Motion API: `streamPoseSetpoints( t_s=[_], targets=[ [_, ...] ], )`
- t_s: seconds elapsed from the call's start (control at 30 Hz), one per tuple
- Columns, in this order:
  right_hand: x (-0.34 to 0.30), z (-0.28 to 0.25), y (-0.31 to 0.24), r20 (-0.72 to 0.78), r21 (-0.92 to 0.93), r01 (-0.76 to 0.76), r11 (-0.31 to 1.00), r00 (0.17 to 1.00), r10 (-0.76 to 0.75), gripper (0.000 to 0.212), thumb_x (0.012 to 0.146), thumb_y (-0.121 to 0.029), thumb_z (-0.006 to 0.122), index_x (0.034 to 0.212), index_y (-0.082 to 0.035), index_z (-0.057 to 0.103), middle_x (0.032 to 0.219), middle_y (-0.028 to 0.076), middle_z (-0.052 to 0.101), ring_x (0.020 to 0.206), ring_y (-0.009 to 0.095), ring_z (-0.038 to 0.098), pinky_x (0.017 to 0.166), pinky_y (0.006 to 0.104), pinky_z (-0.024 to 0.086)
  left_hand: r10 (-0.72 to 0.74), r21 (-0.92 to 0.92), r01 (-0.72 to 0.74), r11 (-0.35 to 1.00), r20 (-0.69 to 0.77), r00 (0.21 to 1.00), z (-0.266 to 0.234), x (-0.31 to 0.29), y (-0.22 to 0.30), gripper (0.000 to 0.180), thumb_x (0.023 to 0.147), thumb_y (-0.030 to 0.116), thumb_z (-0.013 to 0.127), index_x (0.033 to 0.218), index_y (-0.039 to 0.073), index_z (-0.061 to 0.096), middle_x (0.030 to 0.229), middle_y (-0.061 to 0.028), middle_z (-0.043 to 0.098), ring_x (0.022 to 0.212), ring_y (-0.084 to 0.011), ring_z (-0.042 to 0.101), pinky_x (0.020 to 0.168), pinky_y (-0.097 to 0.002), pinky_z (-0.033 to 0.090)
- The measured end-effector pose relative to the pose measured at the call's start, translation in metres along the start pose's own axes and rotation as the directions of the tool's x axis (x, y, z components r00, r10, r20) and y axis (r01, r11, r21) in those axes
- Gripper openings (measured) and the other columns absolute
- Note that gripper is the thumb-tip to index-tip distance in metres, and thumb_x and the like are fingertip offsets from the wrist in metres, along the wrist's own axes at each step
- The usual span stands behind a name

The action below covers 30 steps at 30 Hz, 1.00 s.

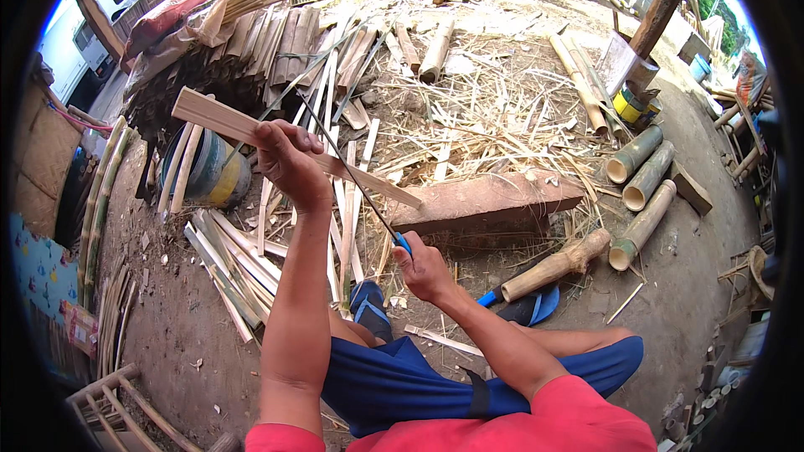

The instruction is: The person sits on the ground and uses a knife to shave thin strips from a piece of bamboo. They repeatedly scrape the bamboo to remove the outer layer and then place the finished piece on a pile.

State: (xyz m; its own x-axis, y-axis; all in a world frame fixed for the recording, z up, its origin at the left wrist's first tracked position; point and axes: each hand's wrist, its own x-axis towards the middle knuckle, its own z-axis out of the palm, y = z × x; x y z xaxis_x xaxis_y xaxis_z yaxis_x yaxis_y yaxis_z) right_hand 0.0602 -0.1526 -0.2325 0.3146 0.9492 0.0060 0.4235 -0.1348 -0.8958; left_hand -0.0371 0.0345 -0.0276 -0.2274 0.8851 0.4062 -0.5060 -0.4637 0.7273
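My left hand (289, 159) is closed around a long flat bamboo slat (216, 117), held up and slanting down to the right. My right hand (425, 270) grips the blue handle of a long knife (373, 205). Its thin dark blade points up and to the left, crossing the slat to the right of my left hand; whether it touches the slat I cannot tell. The slat's lower right end reaches the near left end of a reddish wooden block (494, 199) on the ground, but contact is unclear.
Split bamboo strips (234, 264) lie left of my feet, near a bucket (222, 172) holding slats. Shavings (494, 109) litter the ground beyond the block. Cut bamboo tubes (649, 174) rest at the right. A bamboo piece (557, 265) and a blue handle (488, 298) lie near my right foot.
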Motion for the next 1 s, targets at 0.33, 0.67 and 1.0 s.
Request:
streamPoseSetpoints(
  t_s=[0.33, 0.67, 1.0],
  targets=[
    [0.012, -0.040, 0.033, 0.005, -0.150, -0.466, 0.872, 0.882, 0.472, 0.056, 0.104, -0.051, 0.041, 0.094, 0.002, 0.056, 0.084, 0.025, 0.065, 0.083, 0.045, 0.065, 0.072, 0.0495, 0.049, -0.100, -0.054, 0.137, 0.989, 0.434, 0.895, -0.008, 0.004, 0.004, 0.059, 0.098, 0.067, 0.039, 0.086, 0.009, 0.049, 0.065, -0.0023, 0.045, 0.061, -0.0175, 0.052, 0.074, -0.0360, 0.050],
    [0.003, -0.044, -0.010, -0.050, -0.135, -0.265, 0.955, 0.964, 0.261, 0.044, 0.104, -0.043, 0.044, 0.097, -0.001, 0.053, 0.083, 0.028, 0.063, 0.083, 0.049, 0.062, 0.071, 0.0512, 0.046, -0.168, -0.099, 0.265, 0.959, 0.552, 0.817, -0.003, 0.004, -0.012, 0.065, 0.094, 0.075, 0.036, 0.075, 0.013, 0.044, 0.056, 0.0019, 0.033, 0.047, -0.0113, 0.034, 0.054, -0.0267, 0.035],
    [-0.010, -0.030, 0.017, -0.010, -0.035, -0.070, 0.997, 0.998, 0.070, 0.046, 0.103, -0.047, 0.043, 0.095, -0.003, 0.055, 0.079, 0.030, 0.061, 0.085, 0.052, 0.060, 0.070, 0.0542, 0.046, -0.160, -0.119, 0.229, 0.966, 0.422, 0.893, -0.007, 0.003, -0.009, 0.065, 0.093, 0.075, 0.040, 0.077, 0.012, 0.044, 0.057, 0.0024, 0.034, 0.048, -0.0093, 0.032, 0.050, -0.0261, 0.035]
  ],
)
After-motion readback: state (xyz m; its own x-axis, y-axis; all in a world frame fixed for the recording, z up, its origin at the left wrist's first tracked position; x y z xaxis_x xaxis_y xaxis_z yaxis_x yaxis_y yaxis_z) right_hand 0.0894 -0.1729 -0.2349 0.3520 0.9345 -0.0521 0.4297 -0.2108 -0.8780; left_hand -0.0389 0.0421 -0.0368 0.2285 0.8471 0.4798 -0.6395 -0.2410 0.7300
